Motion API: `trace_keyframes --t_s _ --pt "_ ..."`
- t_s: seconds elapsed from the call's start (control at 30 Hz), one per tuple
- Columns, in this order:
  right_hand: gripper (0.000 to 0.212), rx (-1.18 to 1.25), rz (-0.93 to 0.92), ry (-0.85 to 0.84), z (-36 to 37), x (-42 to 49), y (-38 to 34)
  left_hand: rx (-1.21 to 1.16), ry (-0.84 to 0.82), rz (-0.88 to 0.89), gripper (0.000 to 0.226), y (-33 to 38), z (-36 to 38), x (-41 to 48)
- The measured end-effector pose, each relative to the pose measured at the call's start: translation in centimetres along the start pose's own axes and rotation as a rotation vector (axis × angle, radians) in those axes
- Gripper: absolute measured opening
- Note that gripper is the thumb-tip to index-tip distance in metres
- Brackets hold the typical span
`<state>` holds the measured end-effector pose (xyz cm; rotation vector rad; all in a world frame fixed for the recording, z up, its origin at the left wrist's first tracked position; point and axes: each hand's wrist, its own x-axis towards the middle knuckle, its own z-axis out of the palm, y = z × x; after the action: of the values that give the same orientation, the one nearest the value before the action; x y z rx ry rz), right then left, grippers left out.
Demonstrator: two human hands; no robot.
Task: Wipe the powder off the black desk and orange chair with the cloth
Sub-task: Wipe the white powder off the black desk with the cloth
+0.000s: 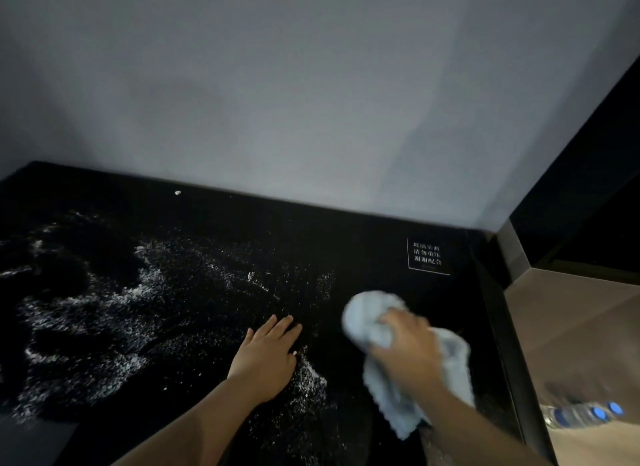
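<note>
White powder [104,306] lies scattered over the left and middle of the black desk [363,243], with a smaller patch [310,379] near the front. My left hand [268,354] rests flat on the desk, fingers straight, beside that patch. My right hand [405,347] grips a bunched light-blue cloth [372,313] and holds it on the desk's right part, where the surface looks dark and free of powder. The cloth's loose end [394,406] hangs below my wrist. The orange chair is out of view.
A grey wall [311,101] rises behind the desk. A white-lettered notice [427,256] sits at the desk's back right. A small white lump [177,192] lies near the back edge. Right of the desk are a metal edge [516,257], brown floor and plastic bottles with blue caps [585,413].
</note>
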<state>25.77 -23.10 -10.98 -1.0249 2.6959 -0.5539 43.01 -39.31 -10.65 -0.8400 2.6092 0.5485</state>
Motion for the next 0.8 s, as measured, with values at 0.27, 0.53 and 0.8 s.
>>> trace_keyframes --t_s 0.27,0.53,0.8 --pt "0.017 0.018 -0.083 0.153 3.9 -4.5 -5.9 0.011 0.036 0.011 0.056 -0.2 0.5 -0.1" --pt "0.065 0.039 0.318 0.166 -1.0 2.4 1.6 0.018 0.071 0.022 0.055 -0.6 0.7 -0.2" --pt "0.048 -0.150 -0.438 0.182 1.9 -1.3 -2.1 0.112 0.149 -0.009 0.058 -0.6 1.0 0.6"
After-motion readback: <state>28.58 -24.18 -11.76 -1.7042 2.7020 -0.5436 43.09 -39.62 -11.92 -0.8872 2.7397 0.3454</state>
